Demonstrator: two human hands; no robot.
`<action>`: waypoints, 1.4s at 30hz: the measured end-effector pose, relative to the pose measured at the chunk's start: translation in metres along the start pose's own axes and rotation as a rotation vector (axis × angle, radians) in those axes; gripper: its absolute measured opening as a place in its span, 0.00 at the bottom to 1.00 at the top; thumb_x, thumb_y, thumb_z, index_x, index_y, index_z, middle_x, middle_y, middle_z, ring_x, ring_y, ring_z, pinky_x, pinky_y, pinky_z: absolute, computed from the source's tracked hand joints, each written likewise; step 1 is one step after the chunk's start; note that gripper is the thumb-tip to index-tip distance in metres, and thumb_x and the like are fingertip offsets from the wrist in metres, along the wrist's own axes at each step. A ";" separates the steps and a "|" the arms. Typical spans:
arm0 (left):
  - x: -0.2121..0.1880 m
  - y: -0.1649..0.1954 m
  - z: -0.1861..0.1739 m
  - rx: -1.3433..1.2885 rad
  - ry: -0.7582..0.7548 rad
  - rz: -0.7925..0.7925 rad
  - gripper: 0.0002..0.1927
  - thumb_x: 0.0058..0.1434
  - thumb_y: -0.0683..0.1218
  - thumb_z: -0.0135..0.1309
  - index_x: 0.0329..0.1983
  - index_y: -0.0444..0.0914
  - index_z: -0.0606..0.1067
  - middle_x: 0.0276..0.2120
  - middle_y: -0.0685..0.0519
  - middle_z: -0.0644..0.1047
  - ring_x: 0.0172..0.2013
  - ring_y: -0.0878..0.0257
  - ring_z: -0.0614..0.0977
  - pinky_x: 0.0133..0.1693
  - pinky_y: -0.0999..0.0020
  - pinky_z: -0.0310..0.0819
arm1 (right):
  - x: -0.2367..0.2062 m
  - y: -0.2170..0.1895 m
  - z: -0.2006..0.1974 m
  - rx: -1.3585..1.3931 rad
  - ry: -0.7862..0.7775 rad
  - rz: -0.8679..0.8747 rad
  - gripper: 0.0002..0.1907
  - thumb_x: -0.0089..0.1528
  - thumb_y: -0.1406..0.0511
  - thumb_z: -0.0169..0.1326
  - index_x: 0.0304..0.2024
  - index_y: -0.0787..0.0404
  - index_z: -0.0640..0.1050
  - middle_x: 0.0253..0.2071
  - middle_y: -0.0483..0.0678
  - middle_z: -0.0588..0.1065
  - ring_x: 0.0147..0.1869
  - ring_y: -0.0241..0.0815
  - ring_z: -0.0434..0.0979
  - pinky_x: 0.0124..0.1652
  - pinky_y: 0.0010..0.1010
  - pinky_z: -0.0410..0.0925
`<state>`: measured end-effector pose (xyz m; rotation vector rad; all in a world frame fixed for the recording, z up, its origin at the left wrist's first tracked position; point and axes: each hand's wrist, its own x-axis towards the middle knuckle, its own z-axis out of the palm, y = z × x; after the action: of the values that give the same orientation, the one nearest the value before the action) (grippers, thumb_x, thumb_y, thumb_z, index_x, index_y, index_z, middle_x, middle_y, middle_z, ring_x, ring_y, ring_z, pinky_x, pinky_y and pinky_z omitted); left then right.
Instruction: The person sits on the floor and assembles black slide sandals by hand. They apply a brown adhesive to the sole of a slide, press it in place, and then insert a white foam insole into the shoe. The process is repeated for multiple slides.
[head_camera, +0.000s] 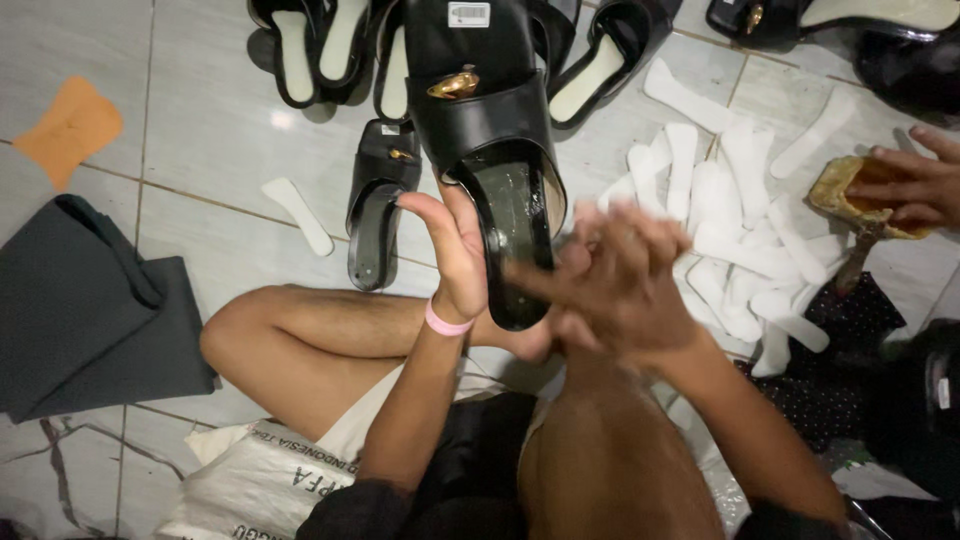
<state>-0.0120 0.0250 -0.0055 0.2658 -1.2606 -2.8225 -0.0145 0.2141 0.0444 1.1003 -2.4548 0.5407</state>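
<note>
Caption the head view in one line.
Left hand holds a black sandal; blurred right hand at its insole.

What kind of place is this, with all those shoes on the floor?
Probably a small shoe-making workshop on a tiled floor. The left hand holds a black sandal without its lining, beside a heap of white insoles.

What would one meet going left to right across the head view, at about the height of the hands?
Folded dark cloth → small black sandal on the floor → left hand → held black sandal → right hand, blurred → pile of white insoles → another person's hand on a yellowish container.
</note>
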 end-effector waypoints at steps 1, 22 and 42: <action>0.001 0.001 -0.002 -0.038 0.033 -0.015 0.50 0.68 0.75 0.18 0.82 0.37 0.44 0.75 0.53 0.56 0.72 0.62 0.60 0.75 0.64 0.49 | -0.005 -0.006 -0.006 0.044 -0.055 0.010 0.20 0.74 0.48 0.39 0.59 0.27 0.81 0.71 0.47 0.52 0.74 0.49 0.49 0.67 0.43 0.48; 0.005 0.005 -0.013 0.006 0.068 0.061 0.49 0.72 0.72 0.16 0.82 0.32 0.43 0.78 0.50 0.51 0.76 0.60 0.54 0.77 0.65 0.40 | -0.009 -0.006 -0.003 0.132 0.054 0.004 0.24 0.77 0.45 0.32 0.61 0.31 0.80 0.65 0.53 0.57 0.74 0.49 0.49 0.71 0.43 0.46; -0.020 -0.002 0.011 -0.120 -0.118 -0.010 0.49 0.68 0.78 0.24 0.81 0.43 0.42 0.59 0.50 0.67 0.55 0.60 0.72 0.60 0.60 0.70 | 0.020 -0.004 0.009 -0.101 -0.072 0.182 0.27 0.78 0.49 0.35 0.67 0.41 0.82 0.75 0.52 0.52 0.74 0.51 0.48 0.69 0.43 0.46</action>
<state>0.0055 0.0363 0.0035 0.1029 -1.1058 -2.9472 -0.0251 0.1953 0.0476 0.8765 -2.6301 0.4315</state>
